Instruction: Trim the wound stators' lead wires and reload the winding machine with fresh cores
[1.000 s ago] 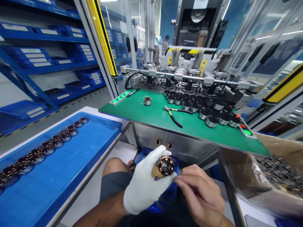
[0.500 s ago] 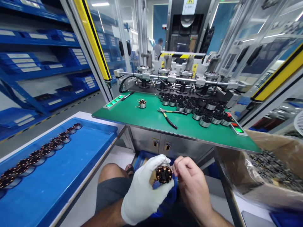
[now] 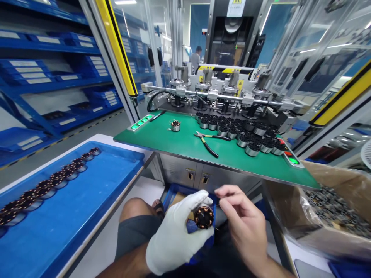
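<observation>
I see the gloved left hand [image 3: 178, 229] curled around a copper-wound core [image 3: 203, 217], thumb below and fingers above, its wound face turned up toward my camera. The bare right hand [image 3: 246, 220] is just beside it, fingers bent, thumb and forefinger close together; I cannot tell whether a wire is pinched there. Straight ahead of both hands, splayed pliers [image 3: 209, 148] lie on the green bench [image 3: 162, 139]. Farther ahead-left I have a single wound core [image 3: 175, 126]; ahead-right, clustered black-topped cores [image 3: 252, 148]. Left of the gloved hand, a blue tray [image 3: 95, 189] holds rows of wound cores [image 3: 59, 180].
</observation>
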A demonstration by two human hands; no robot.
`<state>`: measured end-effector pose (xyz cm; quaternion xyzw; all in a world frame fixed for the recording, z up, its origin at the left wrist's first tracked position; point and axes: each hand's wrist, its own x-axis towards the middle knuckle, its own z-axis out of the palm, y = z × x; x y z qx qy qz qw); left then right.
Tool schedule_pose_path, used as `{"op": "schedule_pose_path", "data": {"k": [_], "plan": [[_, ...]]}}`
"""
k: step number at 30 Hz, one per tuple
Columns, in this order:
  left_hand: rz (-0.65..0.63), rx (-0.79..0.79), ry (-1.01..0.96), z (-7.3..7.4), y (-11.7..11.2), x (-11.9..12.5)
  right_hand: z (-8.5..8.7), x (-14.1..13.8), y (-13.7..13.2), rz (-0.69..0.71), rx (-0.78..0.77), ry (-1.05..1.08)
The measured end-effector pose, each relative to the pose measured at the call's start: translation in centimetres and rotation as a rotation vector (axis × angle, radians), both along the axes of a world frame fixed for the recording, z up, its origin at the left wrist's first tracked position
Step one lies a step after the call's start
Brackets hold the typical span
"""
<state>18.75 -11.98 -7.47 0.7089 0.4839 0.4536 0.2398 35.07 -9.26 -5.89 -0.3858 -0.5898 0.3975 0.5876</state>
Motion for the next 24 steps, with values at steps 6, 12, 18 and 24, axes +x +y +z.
{"op": "schedule_pose_path", "data": {"k": [6, 12, 18, 24], "plan": [[0.107, 0.015, -0.131, 0.4, 0.2, -0.4, -2.1, -1.0, -1.3, 0.06, 0.093, 0.281], [0.142, -0.018, -0.213, 0.9, 0.5, -0.3, -1.9, -0.8, -1.5, 0.1, 0.148, -0.056], [0.14, -0.028, -0.172, 0.5, 0.1, -0.5, -1.6, -0.3, -1.2, 0.064, 0.176, -0.054], [0.124, -0.023, -0.167, 0.7, 0.2, -0.7, -1.9, -0.8, -1.5, 0.089, 0.245, -0.102]]}}
